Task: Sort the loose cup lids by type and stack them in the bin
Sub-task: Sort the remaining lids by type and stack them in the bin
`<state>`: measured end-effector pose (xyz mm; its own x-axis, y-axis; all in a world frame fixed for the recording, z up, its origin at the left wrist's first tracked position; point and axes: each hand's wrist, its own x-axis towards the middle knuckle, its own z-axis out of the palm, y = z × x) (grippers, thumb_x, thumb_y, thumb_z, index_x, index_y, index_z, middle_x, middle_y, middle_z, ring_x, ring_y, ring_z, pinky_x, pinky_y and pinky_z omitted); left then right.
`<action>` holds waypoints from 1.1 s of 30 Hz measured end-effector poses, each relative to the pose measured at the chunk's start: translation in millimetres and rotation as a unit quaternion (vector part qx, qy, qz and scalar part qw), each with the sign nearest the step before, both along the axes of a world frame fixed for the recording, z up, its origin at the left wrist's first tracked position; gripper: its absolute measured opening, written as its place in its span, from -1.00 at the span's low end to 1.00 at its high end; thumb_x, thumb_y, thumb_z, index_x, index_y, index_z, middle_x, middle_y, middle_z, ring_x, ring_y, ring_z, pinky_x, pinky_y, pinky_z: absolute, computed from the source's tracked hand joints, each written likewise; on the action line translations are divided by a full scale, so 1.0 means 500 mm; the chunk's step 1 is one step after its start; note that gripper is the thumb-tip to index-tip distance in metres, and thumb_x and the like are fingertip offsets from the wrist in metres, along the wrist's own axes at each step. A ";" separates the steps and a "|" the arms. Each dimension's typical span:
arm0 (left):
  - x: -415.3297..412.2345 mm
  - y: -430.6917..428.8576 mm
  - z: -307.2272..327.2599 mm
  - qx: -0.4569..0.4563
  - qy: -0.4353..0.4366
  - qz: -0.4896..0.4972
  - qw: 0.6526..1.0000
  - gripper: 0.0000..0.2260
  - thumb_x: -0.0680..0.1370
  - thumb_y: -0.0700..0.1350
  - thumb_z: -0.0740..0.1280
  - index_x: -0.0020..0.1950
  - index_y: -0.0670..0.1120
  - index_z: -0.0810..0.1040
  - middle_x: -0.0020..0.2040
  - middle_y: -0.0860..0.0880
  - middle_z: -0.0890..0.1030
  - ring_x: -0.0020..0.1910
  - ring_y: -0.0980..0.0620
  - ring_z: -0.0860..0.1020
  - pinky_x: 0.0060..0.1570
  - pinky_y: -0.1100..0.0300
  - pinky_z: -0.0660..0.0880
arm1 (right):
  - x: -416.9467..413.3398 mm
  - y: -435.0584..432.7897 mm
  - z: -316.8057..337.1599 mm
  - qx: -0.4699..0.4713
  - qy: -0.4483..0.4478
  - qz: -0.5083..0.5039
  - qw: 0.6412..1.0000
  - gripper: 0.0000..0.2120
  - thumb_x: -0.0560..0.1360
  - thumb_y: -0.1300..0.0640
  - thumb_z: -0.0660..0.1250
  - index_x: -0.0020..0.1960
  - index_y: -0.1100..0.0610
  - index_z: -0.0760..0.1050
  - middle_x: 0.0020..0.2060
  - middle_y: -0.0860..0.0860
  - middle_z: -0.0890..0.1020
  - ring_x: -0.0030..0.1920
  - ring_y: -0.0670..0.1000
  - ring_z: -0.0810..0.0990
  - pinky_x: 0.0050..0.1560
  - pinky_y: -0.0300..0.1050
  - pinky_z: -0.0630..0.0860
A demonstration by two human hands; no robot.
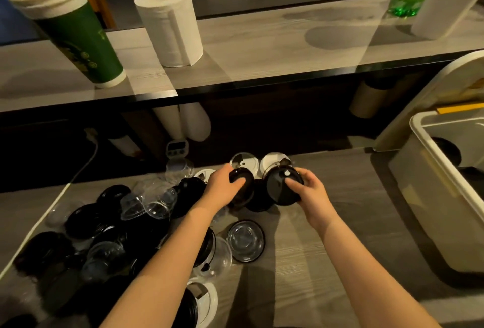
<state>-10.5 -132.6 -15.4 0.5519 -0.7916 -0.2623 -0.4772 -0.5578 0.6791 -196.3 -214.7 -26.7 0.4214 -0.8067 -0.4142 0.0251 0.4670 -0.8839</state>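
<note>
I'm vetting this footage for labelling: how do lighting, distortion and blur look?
Head view: dim, warm light; the black lid pile merges into shadow; pale bands cross the shelf; the wide lens tilts the green cup stack outward; the left hand, gripping dark lids, looks soft; the black lid in the right hand is legible.

A: We find the scene dim and warm. Pale light bands cross the upper counter (262,47), with soft round shadows.
B: We confirm. Wide-angle bending tilts the green cup (78,39) at the edge, and we note slight softness overall.
</note>
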 end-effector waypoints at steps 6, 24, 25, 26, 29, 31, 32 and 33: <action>-0.026 0.046 0.056 -0.148 0.275 0.138 0.940 -0.85 0.57 -0.05 0.25 -0.19 0.02 0.37 -0.12 -0.02 0.52 -0.05 -0.02 0.53 0.02 0.02 0.43 | 0.075 0.026 0.095 -0.050 -0.060 0.075 0.994 -0.73 0.50 0.34 0.31 0.18 0.20 0.47 -0.06 0.00 0.61 -0.04 -0.02 0.61 -0.12 -0.27 0.56; -0.021 0.177 0.086 -0.235 0.319 0.202 0.895 -0.71 0.56 -0.25 0.24 0.27 -0.08 0.41 0.18 -0.11 0.55 0.12 -0.06 0.56 0.14 -0.07 0.49 | 0.078 0.088 0.085 -0.211 0.140 0.230 0.940 -0.87 0.57 0.18 0.26 0.10 0.07 0.51 -0.10 0.06 0.63 -0.15 0.00 0.59 -0.14 -0.20 0.53; -0.018 0.182 0.086 -0.241 0.305 0.221 0.894 -0.80 0.56 -0.27 0.23 0.14 -0.05 0.46 0.10 -0.10 0.58 0.05 -0.03 0.58 0.08 -0.04 0.51 | 0.073 0.092 0.064 -0.236 0.192 0.240 0.922 -0.83 0.55 0.16 0.29 0.13 0.06 0.51 -0.04 0.07 0.63 -0.06 0.03 0.60 -0.02 -0.11 0.54; -0.015 0.187 0.087 -0.243 0.294 0.242 0.892 -0.84 0.56 -0.28 0.23 0.02 -0.03 0.47 0.03 -0.09 0.59 -0.01 -0.02 0.58 0.04 -0.01 0.52 | 0.064 0.098 0.042 -0.263 0.237 0.264 0.897 -0.74 0.53 0.13 0.33 0.21 0.06 0.48 0.06 0.06 0.61 0.06 0.04 0.58 0.11 -0.06 0.53; -0.007 0.202 0.081 -0.243 0.277 0.276 0.888 -0.87 0.55 -0.26 0.25 -0.08 -0.02 0.46 -0.04 -0.09 0.61 -0.02 -0.06 0.59 0.05 -0.07 0.53 | 0.034 0.133 -0.016 -0.335 0.280 0.384 0.814 -0.27 0.42 0.01 0.45 0.49 0.02 0.20 0.43 0.01 0.32 0.42 0.02 0.29 0.40 -0.12 0.26; -0.008 0.209 0.077 -0.239 0.277 0.281 0.887 -0.88 0.55 -0.25 0.26 -0.06 -0.02 0.47 -0.01 -0.10 0.62 0.00 -0.08 0.60 0.10 -0.12 0.54 | 0.021 0.160 -0.048 -0.363 0.294 0.448 0.763 -0.09 0.36 -0.07 0.49 0.54 -0.01 0.04 0.52 -0.02 0.12 0.50 0.02 0.10 0.44 -0.14 0.12; -0.010 0.210 0.075 -0.237 0.279 0.280 0.887 -0.88 0.54 -0.24 0.27 -0.05 -0.01 0.48 0.01 -0.11 0.62 0.02 -0.09 0.60 0.13 -0.14 0.52 | 0.017 0.171 -0.064 -0.381 0.305 0.460 0.742 -0.08 0.36 -0.09 0.49 0.54 0.00 0.03 0.52 -0.02 0.11 0.50 0.02 0.10 0.45 -0.13 0.13; -0.012 0.212 0.073 -0.235 0.280 0.279 0.888 -0.88 0.54 -0.22 0.29 -0.04 0.00 0.49 0.03 -0.12 0.61 0.06 -0.10 0.59 0.16 -0.15 0.50 | 0.015 0.178 -0.077 -0.400 0.316 0.457 0.729 -0.11 0.36 -0.09 0.48 0.53 0.01 0.07 0.50 -0.02 0.16 0.48 0.03 0.15 0.44 -0.12 0.18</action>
<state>-16.5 -26.7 20.9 0.7795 -0.5311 -0.3322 0.2695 -0.1945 0.9432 -188.8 -126.0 -65.2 0.8628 -0.3989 -0.3105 -0.5043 -0.6378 -0.5821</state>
